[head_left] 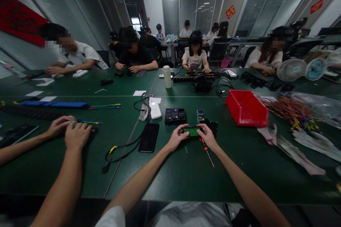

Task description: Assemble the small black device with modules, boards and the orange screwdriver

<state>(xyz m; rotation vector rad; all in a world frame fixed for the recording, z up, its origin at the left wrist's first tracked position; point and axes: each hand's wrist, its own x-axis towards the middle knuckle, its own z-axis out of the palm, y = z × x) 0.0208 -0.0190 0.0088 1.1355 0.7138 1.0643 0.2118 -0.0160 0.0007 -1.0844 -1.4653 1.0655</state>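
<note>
The green bench (170,181) carries a red bin (246,111) at far right. At its near middle, the person's left hand (179,137) and right hand (207,136) grasp a green circuit board (193,132) between them, one at each end, near a black case (174,115). The board looks light, stiff and rather fragile, its face perhaps slick; it is best taken by the end edges, sparing its parts. An orange-and-black screwdriver (205,145) lies just beside the right hand.
</note>
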